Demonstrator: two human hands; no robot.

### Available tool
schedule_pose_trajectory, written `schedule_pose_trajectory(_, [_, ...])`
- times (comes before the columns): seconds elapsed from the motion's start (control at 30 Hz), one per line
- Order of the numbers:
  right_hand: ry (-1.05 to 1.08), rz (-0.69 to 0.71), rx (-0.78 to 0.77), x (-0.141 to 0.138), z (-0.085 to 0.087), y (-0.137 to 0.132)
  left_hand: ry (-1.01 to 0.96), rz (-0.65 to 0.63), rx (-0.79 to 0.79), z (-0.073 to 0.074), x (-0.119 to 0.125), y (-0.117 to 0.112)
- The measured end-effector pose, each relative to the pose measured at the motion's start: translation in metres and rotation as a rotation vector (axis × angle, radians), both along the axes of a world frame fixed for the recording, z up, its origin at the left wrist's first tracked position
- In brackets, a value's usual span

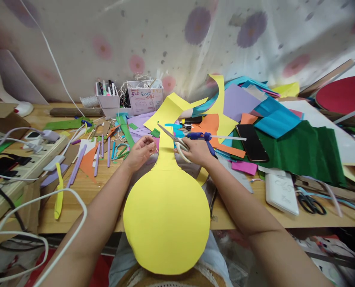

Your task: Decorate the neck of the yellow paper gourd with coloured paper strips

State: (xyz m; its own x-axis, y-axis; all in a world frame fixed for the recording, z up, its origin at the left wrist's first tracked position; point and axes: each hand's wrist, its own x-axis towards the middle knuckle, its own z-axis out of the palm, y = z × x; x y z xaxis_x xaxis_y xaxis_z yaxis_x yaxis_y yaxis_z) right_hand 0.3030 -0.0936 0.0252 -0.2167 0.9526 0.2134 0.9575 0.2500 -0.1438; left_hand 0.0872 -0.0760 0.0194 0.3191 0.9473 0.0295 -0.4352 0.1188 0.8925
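A large yellow paper sheet (167,215) lies over the table edge and my lap, round at the near end, narrowing to a neck, then widening further back. My left hand (140,151) pinches the neck's left edge, fingers closed on the paper. On the neck's right side, my right hand (195,151) grips a pair of scissors (173,137) with pale handles. The open blades point left and away, across the paper above the neck.
The wooden table (75,203) is strewn with coloured paper scraps and purple strips (97,157). A black phone (252,142) and green crepe (303,153) lie at right, with black scissors (310,202). White pen holders (107,99) stand at the back. Power strip and cables (24,159) fill the left.
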Motion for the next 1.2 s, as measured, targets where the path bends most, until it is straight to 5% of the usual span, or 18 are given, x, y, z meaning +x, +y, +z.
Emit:
schedule_pose_trajectory(0.2, [0.002, -0.147, -0.057, 0.005, 0.008, -0.007, 0.045, 0.030, 0.019, -0.003, 0.001, 0.002])
schedule_pose_trajectory(0.43, [-0.016, -0.255, -0.193, 0.014, 0.010, -0.011, 0.203, 0.264, 0.129, -0.017, -0.004, 0.016])
schedule_pose_trajectory(0.77, [0.068, 0.146, -0.058, -0.002, 0.009, -0.014, 0.111, -0.092, 0.077, -0.004, 0.002, 0.001])
schedule_pose_trajectory(1.0, [0.080, 0.233, -0.068, -0.009, 0.002, -0.012, 0.255, -0.030, 0.348, -0.015, 0.008, 0.002])
schedule_pose_trajectory(1.2, [0.061, 0.243, -0.074, -0.011, 0.005, -0.015, 0.297, -0.025, 0.416, -0.017, 0.008, 0.003])
